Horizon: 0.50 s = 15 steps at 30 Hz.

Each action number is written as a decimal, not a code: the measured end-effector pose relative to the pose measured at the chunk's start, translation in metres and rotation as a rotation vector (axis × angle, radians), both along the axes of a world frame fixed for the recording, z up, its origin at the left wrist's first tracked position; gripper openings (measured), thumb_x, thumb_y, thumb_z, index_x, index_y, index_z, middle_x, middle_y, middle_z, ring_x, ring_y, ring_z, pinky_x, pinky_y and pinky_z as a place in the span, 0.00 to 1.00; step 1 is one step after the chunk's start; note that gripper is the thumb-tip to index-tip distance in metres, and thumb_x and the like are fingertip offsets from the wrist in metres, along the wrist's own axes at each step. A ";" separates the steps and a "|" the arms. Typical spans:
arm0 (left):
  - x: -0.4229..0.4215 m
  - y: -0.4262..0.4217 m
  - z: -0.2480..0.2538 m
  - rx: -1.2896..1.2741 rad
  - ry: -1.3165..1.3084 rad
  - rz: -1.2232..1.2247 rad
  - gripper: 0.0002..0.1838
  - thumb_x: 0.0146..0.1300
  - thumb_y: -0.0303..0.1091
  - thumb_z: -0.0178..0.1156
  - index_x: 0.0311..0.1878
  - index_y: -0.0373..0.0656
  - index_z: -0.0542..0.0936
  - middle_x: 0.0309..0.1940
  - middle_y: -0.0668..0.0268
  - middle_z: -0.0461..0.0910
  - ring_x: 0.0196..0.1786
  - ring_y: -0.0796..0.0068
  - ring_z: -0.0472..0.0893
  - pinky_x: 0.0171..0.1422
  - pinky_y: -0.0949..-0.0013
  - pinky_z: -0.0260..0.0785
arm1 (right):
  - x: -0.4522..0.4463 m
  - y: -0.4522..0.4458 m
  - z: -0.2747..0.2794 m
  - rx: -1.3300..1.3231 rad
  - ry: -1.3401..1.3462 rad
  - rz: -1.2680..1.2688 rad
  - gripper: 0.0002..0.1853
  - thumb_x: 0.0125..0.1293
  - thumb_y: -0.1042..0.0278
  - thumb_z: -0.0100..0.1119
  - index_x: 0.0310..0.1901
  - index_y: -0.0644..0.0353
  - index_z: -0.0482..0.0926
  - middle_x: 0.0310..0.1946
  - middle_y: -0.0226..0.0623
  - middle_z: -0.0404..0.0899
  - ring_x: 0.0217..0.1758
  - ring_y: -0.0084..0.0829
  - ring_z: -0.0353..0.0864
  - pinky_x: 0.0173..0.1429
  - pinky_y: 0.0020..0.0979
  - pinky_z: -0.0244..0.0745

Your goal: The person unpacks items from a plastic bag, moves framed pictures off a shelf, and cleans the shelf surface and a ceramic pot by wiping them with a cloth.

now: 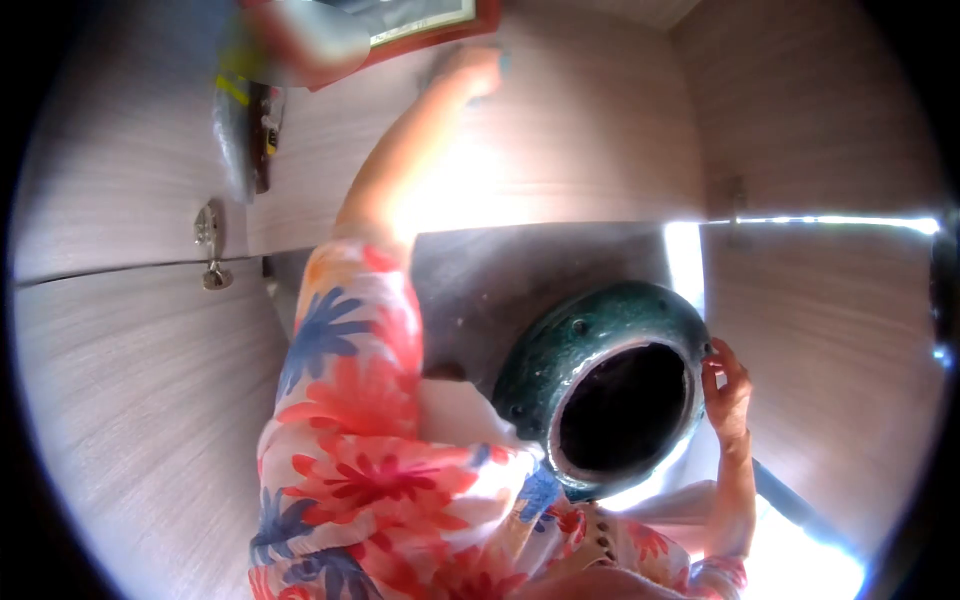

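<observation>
My left arm, in a floral sleeve, stretches up into a wooden cabinet. At its end my left hand is closed against the pale back board, low under a red-framed item. A small teal bit shows at its edge, but what it holds is blurred and partly hidden. Lower right, a dark green glazed pot with raised knobs tilts its wide dark opening towards me. My right hand grips the pot's right side with curled fingers, the fingertips touching near a knob.
A red-framed item stands at the top, beside a blurred red and white shape. Plastic-wrapped things lean at the left wall. Metal hinges join the open cabinet doors to the sides. Grey floor lies below the cabinet edge.
</observation>
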<state>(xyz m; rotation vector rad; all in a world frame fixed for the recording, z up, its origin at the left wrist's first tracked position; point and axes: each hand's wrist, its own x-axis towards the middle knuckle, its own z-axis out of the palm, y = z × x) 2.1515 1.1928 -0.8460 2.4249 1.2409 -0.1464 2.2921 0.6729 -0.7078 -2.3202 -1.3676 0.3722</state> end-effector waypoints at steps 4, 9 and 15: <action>-0.062 -0.053 0.021 -0.326 -0.084 -0.133 0.28 0.49 0.25 0.54 0.58 0.49 0.69 0.52 0.57 0.72 0.49 0.64 0.75 0.56 0.68 0.65 | 0.007 0.002 0.000 0.028 -0.052 -0.003 0.17 0.53 0.83 0.51 0.46 0.61 0.74 0.27 0.39 0.78 0.30 0.30 0.79 0.37 0.28 0.75; -0.188 -0.026 0.046 -0.544 -0.511 0.239 0.22 0.46 0.39 0.65 0.47 0.45 0.78 0.39 0.71 0.78 0.45 0.79 0.72 0.45 0.72 0.65 | 0.022 -0.006 -0.008 0.046 -0.034 -0.062 0.15 0.54 0.82 0.52 0.44 0.61 0.76 0.28 0.39 0.79 0.30 0.31 0.79 0.38 0.29 0.75; -0.230 0.046 0.072 -0.009 -0.767 0.871 0.36 0.45 0.39 0.65 0.59 0.46 0.64 0.49 0.67 0.71 0.49 0.72 0.69 0.43 0.65 0.66 | 0.020 -0.006 -0.009 -0.005 0.007 -0.130 0.13 0.56 0.81 0.52 0.45 0.62 0.76 0.29 0.41 0.79 0.31 0.30 0.80 0.37 0.28 0.73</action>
